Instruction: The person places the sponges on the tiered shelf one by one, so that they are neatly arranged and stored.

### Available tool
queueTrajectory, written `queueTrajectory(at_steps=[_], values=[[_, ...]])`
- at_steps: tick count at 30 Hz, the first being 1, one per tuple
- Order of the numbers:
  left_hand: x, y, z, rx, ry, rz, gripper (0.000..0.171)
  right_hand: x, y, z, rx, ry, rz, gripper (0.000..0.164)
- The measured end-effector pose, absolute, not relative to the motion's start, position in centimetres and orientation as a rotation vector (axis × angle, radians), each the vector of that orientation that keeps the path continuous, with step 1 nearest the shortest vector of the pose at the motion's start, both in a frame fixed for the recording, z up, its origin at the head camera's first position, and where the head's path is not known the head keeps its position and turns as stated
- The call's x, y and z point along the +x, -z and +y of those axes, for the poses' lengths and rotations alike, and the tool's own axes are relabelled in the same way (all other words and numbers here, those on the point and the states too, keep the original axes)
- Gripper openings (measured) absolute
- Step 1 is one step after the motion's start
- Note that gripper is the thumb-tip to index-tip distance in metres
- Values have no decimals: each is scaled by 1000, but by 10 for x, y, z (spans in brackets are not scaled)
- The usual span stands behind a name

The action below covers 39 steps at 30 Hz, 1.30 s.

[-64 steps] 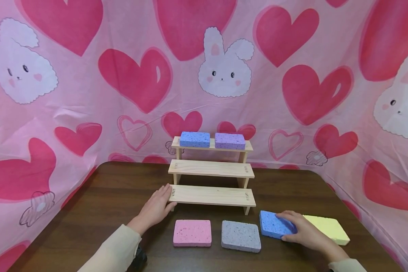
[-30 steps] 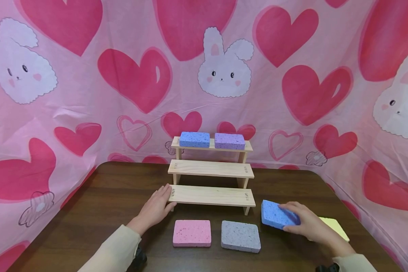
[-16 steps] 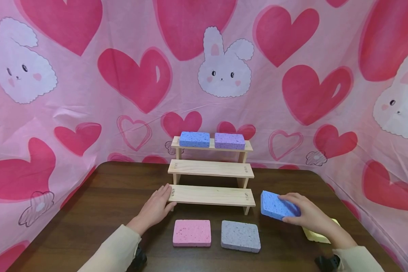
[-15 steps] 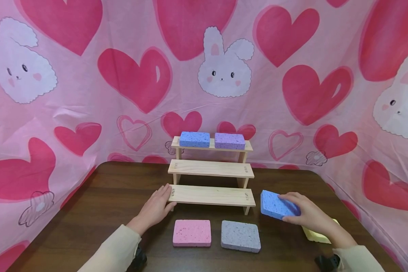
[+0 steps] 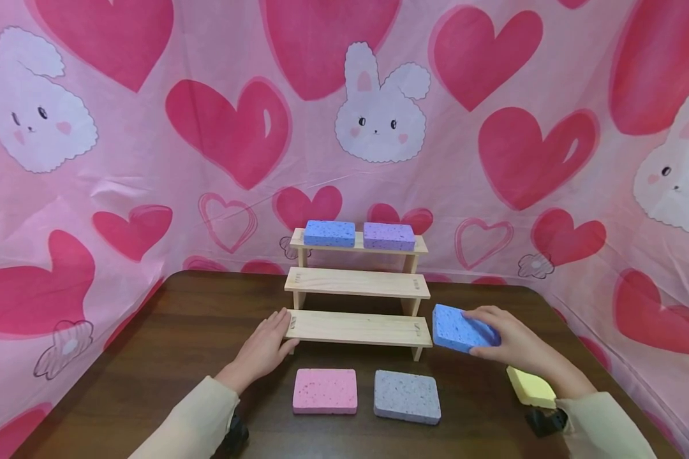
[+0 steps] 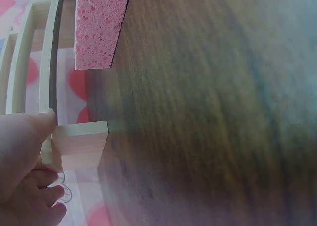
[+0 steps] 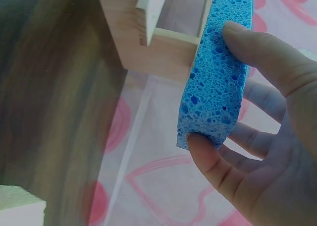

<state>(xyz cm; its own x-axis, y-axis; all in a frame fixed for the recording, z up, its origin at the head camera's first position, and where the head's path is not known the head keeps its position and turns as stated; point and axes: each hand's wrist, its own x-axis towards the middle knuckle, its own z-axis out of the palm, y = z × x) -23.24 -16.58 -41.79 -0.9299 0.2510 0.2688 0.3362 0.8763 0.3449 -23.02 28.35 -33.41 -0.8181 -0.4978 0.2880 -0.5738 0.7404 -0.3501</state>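
Beside the right end of a three-step wooden stand (image 5: pixel 358 326), my right hand (image 5: pixel 508 338) holds a blue sponge (image 5: pixel 459 328) above the table, thumb and fingers pinching its edges. The right wrist view shows the same blue sponge (image 7: pixel 215 72) between thumb and fingers. My left hand (image 5: pixel 262 347) grips the left end of the lowest step. In the left wrist view its thumb lies on the step's front edge and the fingers bend at the end. On the top step sit another blue sponge (image 5: pixel 329 234) and a purple sponge (image 5: pixel 388 236), side by side.
A pink sponge (image 5: pixel 325 391) and a grey sponge (image 5: pixel 406 396) lie on the brown table (image 5: pixel 166 344) before the stand. A yellow sponge (image 5: pixel 531 387) lies at the right, partly hidden by my right arm. A pink heart-patterned cloth (image 5: pixel 218 229) encloses the back and sides.
My right hand has lifted the blue sponge from its place beside the grey one and carried it forward, up to the stand's right end. The yellow sponge is more covered. My left hand stays put.
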Motion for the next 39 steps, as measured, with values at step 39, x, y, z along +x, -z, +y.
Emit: queueTrajectory(at_steps=[39], values=[[-231,417,-165,-429,575,-2842,65,-266,285,217,936,-656,-2767,65]])
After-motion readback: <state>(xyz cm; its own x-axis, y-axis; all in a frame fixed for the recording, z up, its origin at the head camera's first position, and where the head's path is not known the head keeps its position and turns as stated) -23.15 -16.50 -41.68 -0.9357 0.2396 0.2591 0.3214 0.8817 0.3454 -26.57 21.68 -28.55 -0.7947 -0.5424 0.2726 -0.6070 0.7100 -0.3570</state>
